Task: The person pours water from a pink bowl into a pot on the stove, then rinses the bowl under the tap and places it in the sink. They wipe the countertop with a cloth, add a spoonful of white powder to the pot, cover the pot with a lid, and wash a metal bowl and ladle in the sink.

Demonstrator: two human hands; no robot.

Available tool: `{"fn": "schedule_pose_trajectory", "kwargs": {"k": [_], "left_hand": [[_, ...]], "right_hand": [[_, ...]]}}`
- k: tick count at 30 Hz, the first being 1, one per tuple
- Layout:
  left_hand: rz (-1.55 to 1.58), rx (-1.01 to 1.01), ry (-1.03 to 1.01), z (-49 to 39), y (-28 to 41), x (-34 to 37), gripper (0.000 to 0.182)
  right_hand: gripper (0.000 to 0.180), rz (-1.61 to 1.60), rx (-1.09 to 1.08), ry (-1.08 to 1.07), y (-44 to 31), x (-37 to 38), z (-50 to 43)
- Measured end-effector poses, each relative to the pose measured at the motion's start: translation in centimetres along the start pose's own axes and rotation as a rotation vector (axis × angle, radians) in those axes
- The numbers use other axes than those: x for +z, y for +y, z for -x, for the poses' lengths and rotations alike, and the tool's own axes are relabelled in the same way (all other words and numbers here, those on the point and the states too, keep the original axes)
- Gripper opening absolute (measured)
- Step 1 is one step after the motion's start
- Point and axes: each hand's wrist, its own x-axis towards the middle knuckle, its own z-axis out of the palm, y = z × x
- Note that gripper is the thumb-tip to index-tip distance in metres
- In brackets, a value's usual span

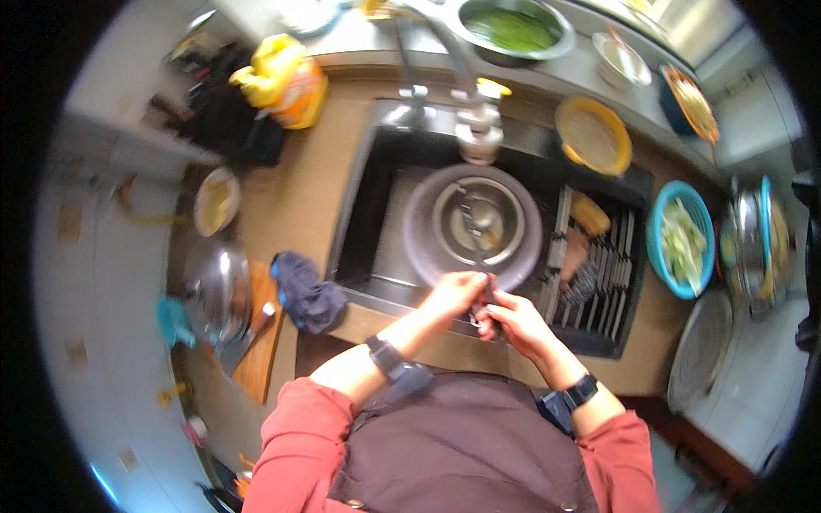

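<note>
My left hand (454, 294) and my right hand (518, 324) meet at the front edge of the black sink (362, 211). Between their fingertips they pinch a dark, narrow strip (490, 294), too blurred to identify. A similar dark length runs up from the fingers over a metal bowl (442, 221); whether it is the same piece I cannot tell. That bowl sits inside a larger pale lilac basin (417, 240) in the sink, with pale contents at its bottom. The tap (480, 138) hangs just over the basin's far rim.
Right of the basin, a rack (616, 301) holds food pieces. A turquoise basket (653, 240) of cut greens and a yellow-rimmed bowl (619, 160) stand beyond. On the left lie a dark cloth (308, 292), a knife (247, 336) on a wooden board (263, 365), and a glass lid (218, 292).
</note>
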Motion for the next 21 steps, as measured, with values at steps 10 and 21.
{"fn": "schedule_pose_trajectory", "kwargs": {"k": [10,21], "left_hand": [[-0.221,0.325,0.28,9.6,-2.4,-4.9,0.046],[0.456,0.322,0.783,35.4,-17.8,-15.2,0.046]], "right_hand": [[0.02,0.319,0.014,0.0,1.5,8.7,-1.9],[0.038,1.293,-0.416,-0.014,5.7,19.0,-19.5]]}}
